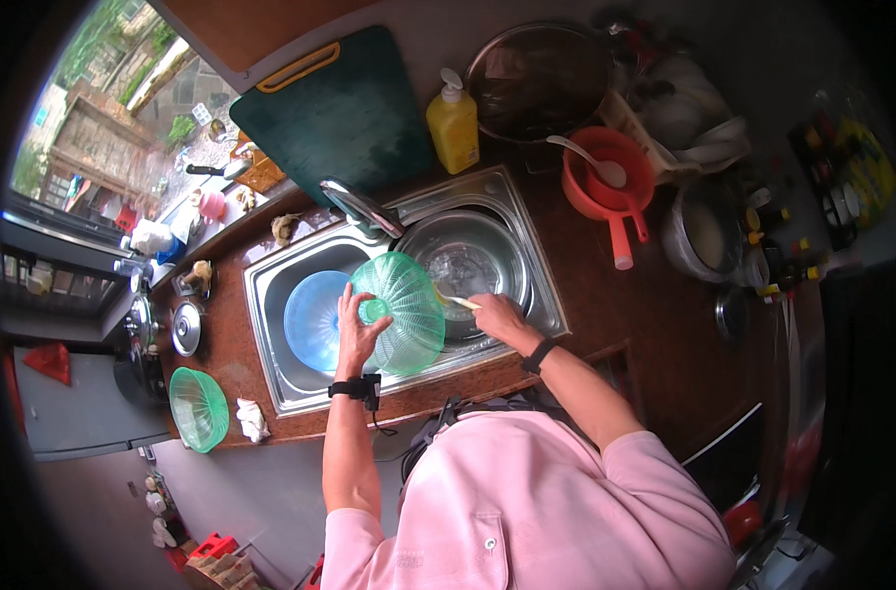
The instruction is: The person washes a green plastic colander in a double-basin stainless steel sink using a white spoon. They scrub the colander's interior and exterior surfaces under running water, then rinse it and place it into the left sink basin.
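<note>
My left hand [359, 324] grips a green plastic colander [411, 317] by its round base, tilted on its side above the divider of a double steel sink [271, 394]. My right hand [500, 318] is closed on the pale handle of a brush [459, 302], whose head is partly hidden at the colander's right side. Under it, a large steel basin [492, 243] with water sits in the right bowl. A blue plastic colander [311, 317] lies in the left bowl, partly behind my left hand. The faucet [359, 206] stands at the sink's back edge.
Left of the sink are another green colander [199, 409], a white cloth [252, 420] and a steel lid [187, 329]. Behind stand a green cutting board [337, 110] and a yellow pump bottle [454, 129]. Red plastic dippers [603, 173] and a steel pot [702, 232] are at right.
</note>
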A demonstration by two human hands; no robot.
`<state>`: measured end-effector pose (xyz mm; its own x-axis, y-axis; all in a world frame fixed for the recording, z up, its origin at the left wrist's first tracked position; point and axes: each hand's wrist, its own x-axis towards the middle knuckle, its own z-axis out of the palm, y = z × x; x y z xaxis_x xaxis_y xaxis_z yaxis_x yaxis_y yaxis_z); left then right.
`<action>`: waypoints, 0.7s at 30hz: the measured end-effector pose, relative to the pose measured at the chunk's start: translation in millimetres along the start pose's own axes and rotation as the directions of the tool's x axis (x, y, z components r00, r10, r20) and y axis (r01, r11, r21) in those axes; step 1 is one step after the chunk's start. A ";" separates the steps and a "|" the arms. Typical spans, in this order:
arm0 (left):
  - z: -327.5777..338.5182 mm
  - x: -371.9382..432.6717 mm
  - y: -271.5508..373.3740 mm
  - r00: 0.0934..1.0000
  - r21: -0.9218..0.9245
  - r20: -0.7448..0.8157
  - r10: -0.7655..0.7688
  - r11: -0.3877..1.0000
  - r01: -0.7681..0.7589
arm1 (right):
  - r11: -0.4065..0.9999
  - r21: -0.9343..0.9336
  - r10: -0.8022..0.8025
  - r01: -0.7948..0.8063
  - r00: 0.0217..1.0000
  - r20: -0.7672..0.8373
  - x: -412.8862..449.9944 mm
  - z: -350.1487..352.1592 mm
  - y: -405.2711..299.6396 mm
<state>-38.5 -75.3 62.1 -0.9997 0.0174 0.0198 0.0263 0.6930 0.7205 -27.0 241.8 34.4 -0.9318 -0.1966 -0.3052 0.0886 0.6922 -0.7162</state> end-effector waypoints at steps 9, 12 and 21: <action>-12.6 0.3 -4.8 0.990 0.047 0.139 0.004 0.999 -0.011 | 0.960 0.032 0.276 -0.277 0.961 0.022 15.6 16.5 39.3; -15.8 2.7 14.4 0.991 0.056 0.125 -0.042 0.998 0.035 | 0.957 0.277 0.135 -0.091 0.980 -0.147 -0.7 1.6 21.1; -6.3 -0.9 7.6 0.995 -0.043 0.102 -0.016 0.999 0.021 | 0.990 0.124 0.075 -0.069 0.996 -0.050 -15.3 3.9 14.8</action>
<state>-37.3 -74.6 72.0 -0.9949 0.0793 -0.0625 0.0056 0.6618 0.7497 -10.0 252.4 26.0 -0.9389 -0.1088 -0.3264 0.1953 0.6125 -0.7660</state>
